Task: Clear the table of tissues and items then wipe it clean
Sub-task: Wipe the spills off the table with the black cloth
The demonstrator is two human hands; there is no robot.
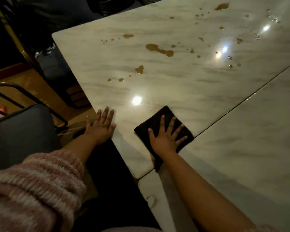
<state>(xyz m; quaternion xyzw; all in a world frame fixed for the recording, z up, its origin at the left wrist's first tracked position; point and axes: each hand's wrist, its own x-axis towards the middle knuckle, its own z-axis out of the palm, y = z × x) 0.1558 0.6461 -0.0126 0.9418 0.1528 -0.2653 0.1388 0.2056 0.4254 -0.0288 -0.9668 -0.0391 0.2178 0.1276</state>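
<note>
A white marble-look table point(174, 84) fills the view, dotted with brown spill patches point(159, 50) and clear droplets toward the far right. A folded dark cloth point(161, 117) lies flat near the table's front corner. My right hand point(166, 136) presses on the cloth with fingers spread and straight. My left hand point(101, 126) rests flat on the table's left edge, fingers straight, holding nothing.
A second table top point(251, 139) butts against the first along a seam on the right. A grey cushioned chair seat point(22, 134) with a brass-coloured frame point(12, 84) stands to the left over a wooden floor.
</note>
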